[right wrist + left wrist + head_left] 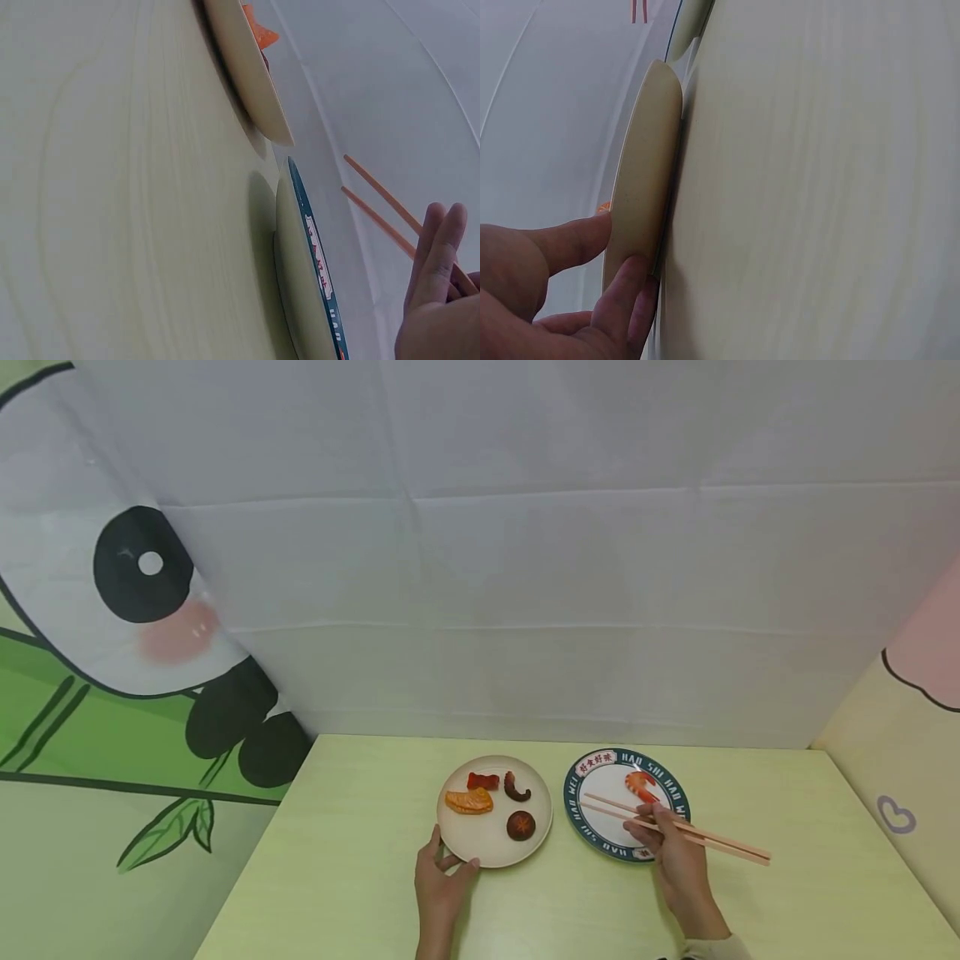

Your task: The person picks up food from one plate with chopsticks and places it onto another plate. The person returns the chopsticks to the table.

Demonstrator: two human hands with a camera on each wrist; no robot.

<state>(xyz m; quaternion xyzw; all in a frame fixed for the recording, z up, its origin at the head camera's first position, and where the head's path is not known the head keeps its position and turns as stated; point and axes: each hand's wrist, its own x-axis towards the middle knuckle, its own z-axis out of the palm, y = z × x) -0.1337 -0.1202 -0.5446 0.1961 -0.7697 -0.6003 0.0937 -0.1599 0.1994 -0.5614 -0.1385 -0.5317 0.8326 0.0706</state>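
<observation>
A pair of light wooden chopsticks (720, 842) is held in my right hand (678, 864), their tips parted over the white plate with a dark teal lettered rim (582, 828). On that plate lies an orange-and-white shrimp (641, 786), just beyond the chopsticks. My left hand (444, 887) grips the near-left rim of the beige plate (480, 847), with fingertips against its side in the left wrist view. The beige plate carries a red piece of food (483, 782), an orange ridged piece (469, 802), a dark curled piece (516, 787) and a brown mushroom cap (521, 826).
Both plates stand side by side on a pale yellow-green table (337, 860), a narrow gap between them. Behind the table hangs a creased white backdrop (525, 568). A cartoon panda print (142, 568) covers the left side; a cream panel (892, 777) borders the right.
</observation>
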